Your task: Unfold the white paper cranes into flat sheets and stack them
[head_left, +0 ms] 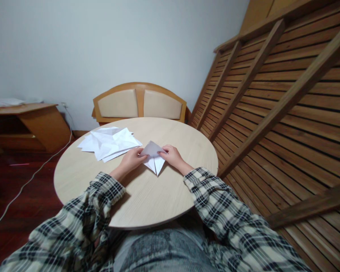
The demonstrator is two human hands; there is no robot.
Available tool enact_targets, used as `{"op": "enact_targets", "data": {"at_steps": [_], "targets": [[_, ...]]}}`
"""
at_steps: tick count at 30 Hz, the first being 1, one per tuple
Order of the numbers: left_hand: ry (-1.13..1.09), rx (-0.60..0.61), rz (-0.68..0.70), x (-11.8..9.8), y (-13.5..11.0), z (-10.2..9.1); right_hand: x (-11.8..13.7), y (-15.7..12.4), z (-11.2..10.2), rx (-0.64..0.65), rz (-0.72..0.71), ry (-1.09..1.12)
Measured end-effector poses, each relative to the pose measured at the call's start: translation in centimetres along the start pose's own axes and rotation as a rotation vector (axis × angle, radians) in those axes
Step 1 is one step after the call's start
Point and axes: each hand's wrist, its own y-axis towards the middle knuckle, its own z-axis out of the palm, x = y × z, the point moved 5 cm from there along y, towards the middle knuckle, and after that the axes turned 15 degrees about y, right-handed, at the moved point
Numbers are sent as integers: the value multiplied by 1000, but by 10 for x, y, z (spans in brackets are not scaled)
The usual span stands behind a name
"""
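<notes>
A folded sheet of white paper (155, 163) is held between my two hands over the round table. Its upper part is a shaded flap, and two pointed flaps meet along a slit below, tip towards me. My left hand (132, 159) pinches the left edge, thumb on top. On the other side, my right hand (172, 155) is closed on the right edge with thumb and fingers. Left of my left hand lies a loose pile of creased white paper sheets (109, 141), overlapping one another.
The pale round table (158, 200) reaches close to my lap. Behind it stands a padded headboard (117, 104). A slatted wooden frame (272, 113) leans along the right. At the left are a low wooden cabinet (48, 126) and a white cable (31, 179) across the floor.
</notes>
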Motion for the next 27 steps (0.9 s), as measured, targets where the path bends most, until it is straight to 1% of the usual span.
{"op": "enact_targets", "data": {"at_steps": [1,2,5,13,17,24,27], "targets": [[170,-18,48,-2,0,-1,0,0,1,7,1,1],[293,-41,87,-4,-1,-2,0,-1,1,13,3,1],[386,-64,123,-6,-1,-3,0,-2,2,32,10,-6],[406,-104,153,-13,-3,-5,3,-1,4,53,9,0],[371,-136,165,-13,-3,-5,3,0,3,50,3,-11],[317,-178,202,-14,-2,-6,-4,1,-1,-49,5,-10],[286,-184,192,-13,-2,-6,-6,1,-1,-65,0,-1]]}}
